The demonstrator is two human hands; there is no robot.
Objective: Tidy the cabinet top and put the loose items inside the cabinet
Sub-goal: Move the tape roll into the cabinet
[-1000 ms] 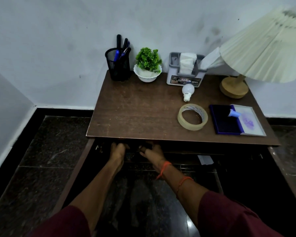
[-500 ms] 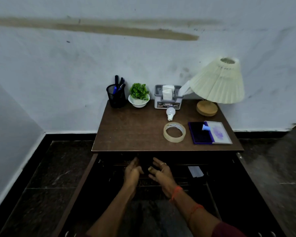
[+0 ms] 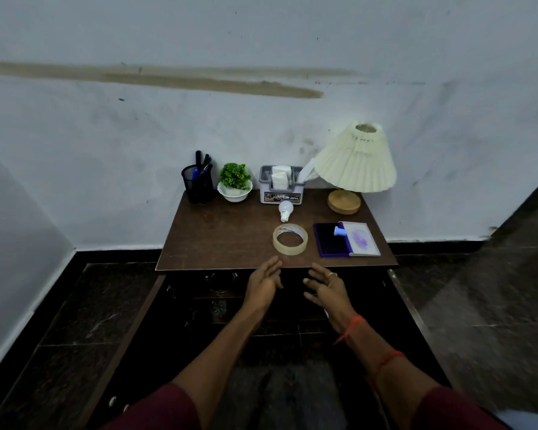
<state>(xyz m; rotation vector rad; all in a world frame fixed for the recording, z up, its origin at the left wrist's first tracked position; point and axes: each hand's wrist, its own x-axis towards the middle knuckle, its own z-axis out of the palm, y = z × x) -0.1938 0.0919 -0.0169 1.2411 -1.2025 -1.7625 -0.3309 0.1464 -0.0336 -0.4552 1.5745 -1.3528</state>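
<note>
Now that both hands are out of the dark opening that holds them a second earlier, the left hand (image 3: 263,282) and the right hand (image 3: 325,288) hover side by side, palms turned toward each other, fingers spread and loosely curved, gripping nothing. They are lifted to the front edge of the cabinet top (image 3: 224,237), a flat brown wood-grain board with a scuffed rim. Below the wrists the cabinet interior (image 3: 218,293) gapes black, and a door (image 3: 131,321) swings out to the left of the left forearm. This suggests the opening step is done and the picking up has not begun. Just beyond the fingertips, nearest the right hand, lies the tape roll (image 3: 290,239), a flat pale ring with a glossy translucent band. To the right of it sits the ink pad (image 3: 347,238), a shallow hinged case lying open, one half dark blue, the other stained purple, with a small blue stamp (image 3: 339,231) resting on it. Farther out the light bulb (image 3: 285,210) lies on its side, smooth, white and rounded, likely to roll. Farthest from the hands, along the wall, stand a black mesh pen holder (image 3: 198,184), a potted plant (image 3: 234,181) in a white bowl, a grey tissue box (image 3: 281,189) and a lamp (image 3: 354,159) with a pleated cream shade on a round wooden base
</note>
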